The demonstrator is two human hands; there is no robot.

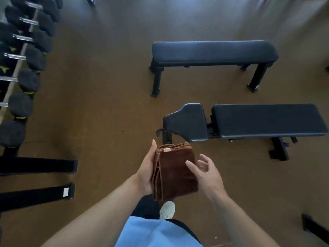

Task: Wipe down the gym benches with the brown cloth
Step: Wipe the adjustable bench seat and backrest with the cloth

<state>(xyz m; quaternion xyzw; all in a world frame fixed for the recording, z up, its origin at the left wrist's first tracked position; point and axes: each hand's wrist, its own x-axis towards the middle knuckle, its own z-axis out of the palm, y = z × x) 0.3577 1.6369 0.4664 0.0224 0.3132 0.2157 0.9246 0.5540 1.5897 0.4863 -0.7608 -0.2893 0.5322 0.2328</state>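
A folded brown cloth (175,172) lies in my left hand (147,172), which holds it from below and the left, thumb up along its edge. My right hand (207,172) hovers just right of the cloth with fingers spread and its thumb tip at the cloth's top. Ahead on the right stands a black adjustable bench (267,120) with a separate seat pad (188,122). Behind it is a black flat bench (213,50).
A rack of black dumbbells (26,56) runs along the left side, with its black feet (39,165) sticking out over the brown floor. My light shoe (167,209) shows below the cloth. A dark object (315,229) sits at the lower right edge.
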